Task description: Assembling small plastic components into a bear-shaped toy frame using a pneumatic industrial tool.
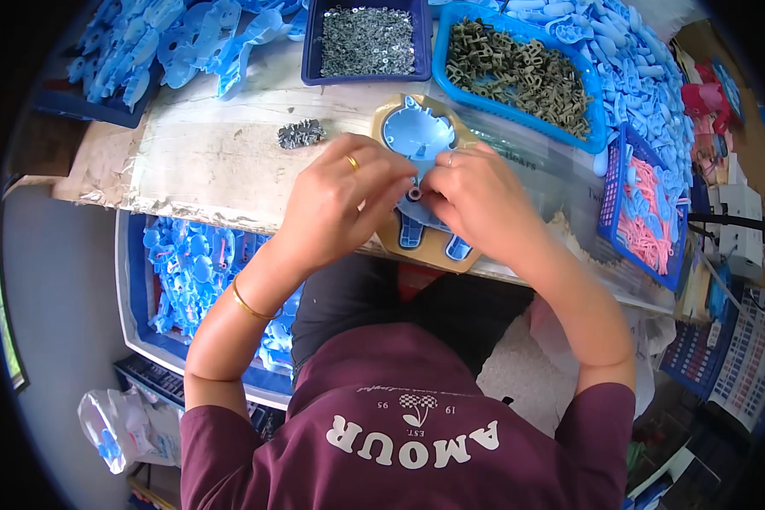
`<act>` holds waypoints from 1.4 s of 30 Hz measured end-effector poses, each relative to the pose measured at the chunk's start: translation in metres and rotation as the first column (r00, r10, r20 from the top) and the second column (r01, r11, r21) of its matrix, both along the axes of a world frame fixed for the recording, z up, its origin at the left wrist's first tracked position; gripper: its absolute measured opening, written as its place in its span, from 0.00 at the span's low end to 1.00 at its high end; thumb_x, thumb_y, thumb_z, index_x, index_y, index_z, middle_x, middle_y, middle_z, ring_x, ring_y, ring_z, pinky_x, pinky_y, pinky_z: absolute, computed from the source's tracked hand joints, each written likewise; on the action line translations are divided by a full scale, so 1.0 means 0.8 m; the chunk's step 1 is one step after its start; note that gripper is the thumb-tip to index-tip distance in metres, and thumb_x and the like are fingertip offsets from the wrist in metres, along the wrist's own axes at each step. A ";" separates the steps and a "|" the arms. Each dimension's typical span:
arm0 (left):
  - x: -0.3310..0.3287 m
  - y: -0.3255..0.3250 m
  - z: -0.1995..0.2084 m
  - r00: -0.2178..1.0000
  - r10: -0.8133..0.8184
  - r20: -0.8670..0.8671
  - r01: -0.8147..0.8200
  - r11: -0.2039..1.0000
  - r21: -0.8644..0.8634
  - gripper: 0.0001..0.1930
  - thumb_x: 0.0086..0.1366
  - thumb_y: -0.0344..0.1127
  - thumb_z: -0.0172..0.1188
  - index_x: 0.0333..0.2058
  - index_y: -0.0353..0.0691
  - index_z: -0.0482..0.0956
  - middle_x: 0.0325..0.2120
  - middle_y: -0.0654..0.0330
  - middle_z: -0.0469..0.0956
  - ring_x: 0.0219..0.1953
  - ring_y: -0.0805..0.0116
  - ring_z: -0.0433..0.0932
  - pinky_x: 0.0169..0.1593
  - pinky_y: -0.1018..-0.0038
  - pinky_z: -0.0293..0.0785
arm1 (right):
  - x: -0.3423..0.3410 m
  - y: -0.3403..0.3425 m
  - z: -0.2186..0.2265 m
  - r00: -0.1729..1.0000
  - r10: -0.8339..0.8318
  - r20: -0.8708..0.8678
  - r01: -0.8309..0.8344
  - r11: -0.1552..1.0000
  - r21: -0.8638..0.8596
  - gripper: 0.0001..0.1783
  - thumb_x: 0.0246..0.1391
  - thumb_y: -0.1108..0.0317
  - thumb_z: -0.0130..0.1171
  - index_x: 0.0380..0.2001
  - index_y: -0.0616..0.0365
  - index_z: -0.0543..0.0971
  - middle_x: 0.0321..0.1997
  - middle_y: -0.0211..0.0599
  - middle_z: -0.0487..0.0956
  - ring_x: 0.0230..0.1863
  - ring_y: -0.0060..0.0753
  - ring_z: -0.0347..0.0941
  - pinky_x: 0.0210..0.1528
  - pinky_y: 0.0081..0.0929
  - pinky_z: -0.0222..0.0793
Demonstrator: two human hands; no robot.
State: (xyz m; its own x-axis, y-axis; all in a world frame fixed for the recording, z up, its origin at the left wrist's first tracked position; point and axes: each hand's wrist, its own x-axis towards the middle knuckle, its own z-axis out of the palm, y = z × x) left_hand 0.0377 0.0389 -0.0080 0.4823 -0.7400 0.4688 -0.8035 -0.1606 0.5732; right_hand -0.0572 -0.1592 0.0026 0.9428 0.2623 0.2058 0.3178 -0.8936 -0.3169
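In front of me a tan board (391,234) holds light blue plastic toy shell pieces: a rounded bowl-like head shell (418,129) at its far end and two leg-like shells (410,233) at the near end. Over the board's left side is my left hand (342,197), its fingers closed in a pinch above the middle shell. My right hand (478,197) comes from the other side, fingers bent together close to the left fingertips. A small ring-shaped part (415,194) shows between the hands. What either hand pinches is too small or hidden to make out.
Small metal parts (301,133) lie left of the board. Beyond stand a dark blue bin of silver hardware (367,42) and a blue tray of brownish metal clips (518,76). Blue shells (204,42) pile around; a basket holds pink pieces (646,217). Below left is a crate (200,272).
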 end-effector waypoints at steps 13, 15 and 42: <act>-0.012 0.010 -0.017 0.949 -0.209 0.237 0.152 0.959 0.238 0.18 0.60 0.41 0.67 0.48 0.43 0.80 0.53 0.58 0.76 0.63 0.53 0.69 0.68 0.55 0.64 | -0.060 -0.013 0.008 0.943 -0.324 -0.077 0.332 0.933 0.136 0.06 0.50 0.68 0.69 0.31 0.54 0.82 0.28 0.33 0.76 0.32 0.38 0.77 0.33 0.35 0.71; -0.012 0.009 -0.017 0.950 -0.194 0.245 0.132 0.959 0.250 0.19 0.59 0.41 0.68 0.48 0.43 0.80 0.53 0.58 0.76 0.63 0.53 0.70 0.68 0.55 0.65 | -0.062 -0.011 0.000 0.933 -0.354 -0.057 0.359 0.917 0.176 0.05 0.50 0.68 0.69 0.30 0.55 0.83 0.28 0.33 0.76 0.31 0.37 0.77 0.32 0.35 0.71; 0.221 -0.063 -0.041 0.870 0.218 0.443 -0.355 0.899 0.256 0.13 0.59 0.50 0.68 0.31 0.48 0.87 0.34 0.61 0.83 0.46 0.58 0.77 0.50 0.62 0.72 | 0.120 0.044 0.185 0.993 -0.010 -0.120 0.111 0.454 0.884 0.24 0.53 0.75 0.69 0.50 0.64 0.70 0.29 0.31 0.75 0.24 0.22 0.76 0.27 0.23 0.74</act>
State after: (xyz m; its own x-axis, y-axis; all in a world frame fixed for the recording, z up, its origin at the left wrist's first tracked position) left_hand 0.2143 -0.0116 -0.0410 0.5220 -0.7386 0.4267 -0.8381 -0.5372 0.0955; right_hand 0.0391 -0.1242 0.1504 0.9745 -0.0738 0.2121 0.2018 -0.1262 -0.9713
